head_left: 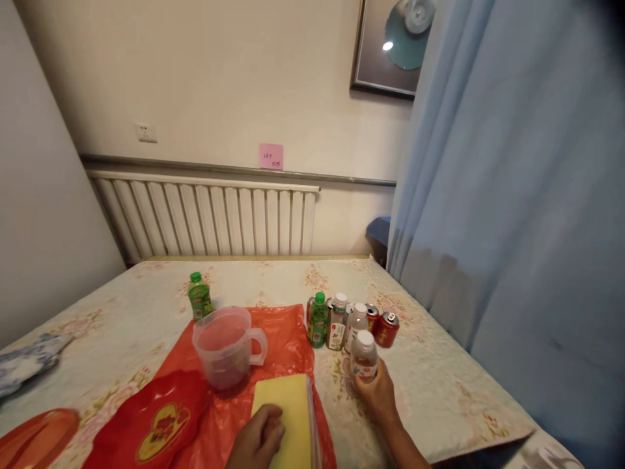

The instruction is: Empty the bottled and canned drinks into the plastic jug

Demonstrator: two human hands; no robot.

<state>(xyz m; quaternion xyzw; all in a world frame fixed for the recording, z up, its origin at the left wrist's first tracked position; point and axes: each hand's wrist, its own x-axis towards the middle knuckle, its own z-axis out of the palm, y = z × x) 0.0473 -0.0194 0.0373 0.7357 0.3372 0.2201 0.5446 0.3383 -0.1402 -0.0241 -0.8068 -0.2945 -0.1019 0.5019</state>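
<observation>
My right hand (375,389) is wrapped round a clear bottle with a white cap (364,355), upright at the front of a group of drinks. My left hand (258,438) rests with curled fingers on a yellow stack of cloths or paper (288,407); whether it grips anything I cannot make out. Just behind my right hand stand another white-capped bottle (358,324), a labelled bottle (336,326), a green-capped bottle (318,322) and red cans (387,330). A translucent jug (225,352) is on the red plastic sheet (280,339), left of the bottles.
A red tray with a gold emblem (146,417) lies at the front left, near an orange-red dish (39,443). Another green bottle (199,298) stands behind the jug. Blue-and-white cloth (32,365) lies far left. A blue curtain (478,195) hangs along the right.
</observation>
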